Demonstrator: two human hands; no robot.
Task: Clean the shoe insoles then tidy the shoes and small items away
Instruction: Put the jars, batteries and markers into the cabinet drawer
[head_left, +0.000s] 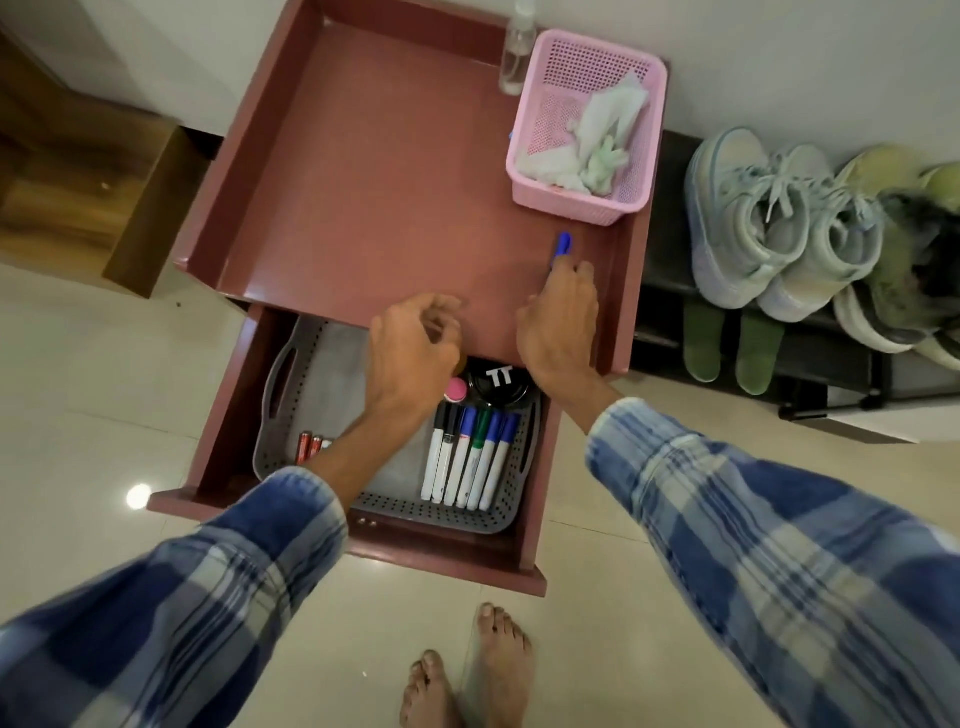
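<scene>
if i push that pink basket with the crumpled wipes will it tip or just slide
The pink basket looks like thin perforated plastic holding only crumpled wipes, so it is probably very light. Its wide, low shape should resist tipping, and on the smooth cabinet top it would likely slide easily.

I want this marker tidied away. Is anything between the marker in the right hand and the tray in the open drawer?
Only the left hand and its forearm, which hang over the tray; the marker row itself is uncovered.
</scene>
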